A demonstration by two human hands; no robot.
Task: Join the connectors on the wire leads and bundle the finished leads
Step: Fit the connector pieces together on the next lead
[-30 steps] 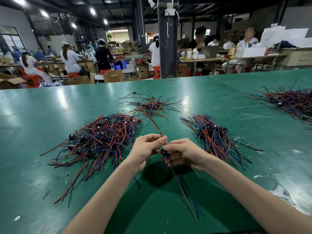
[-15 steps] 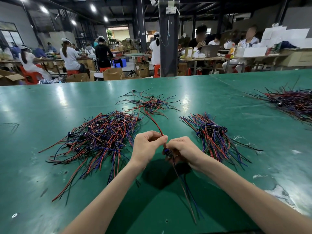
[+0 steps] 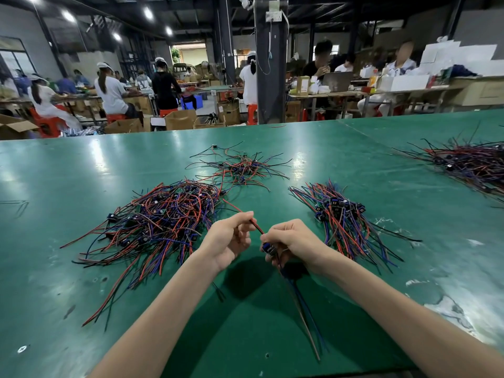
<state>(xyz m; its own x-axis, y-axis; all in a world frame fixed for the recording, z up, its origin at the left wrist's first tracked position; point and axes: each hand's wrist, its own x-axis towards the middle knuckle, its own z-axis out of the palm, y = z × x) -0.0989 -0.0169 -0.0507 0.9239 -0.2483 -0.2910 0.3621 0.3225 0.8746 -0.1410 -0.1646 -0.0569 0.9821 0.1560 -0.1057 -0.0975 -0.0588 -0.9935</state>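
While left hand (image 3: 228, 242) pinches lead (image 3: 257, 226) — right hand (image 3: 296, 241) grips connector (image 3: 267, 248).

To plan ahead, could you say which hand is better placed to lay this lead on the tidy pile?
Probably the right hand: it grips the blue connector, and the tidy pile lies to its right. The left hand pinches the red wire.

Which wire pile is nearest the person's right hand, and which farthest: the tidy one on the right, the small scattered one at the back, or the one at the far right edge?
1. Tidy pile, just right of the right hand.
2. Small scattered pile, ahead, near the table's middle.
3. Far-right pile, at the picture's edge.
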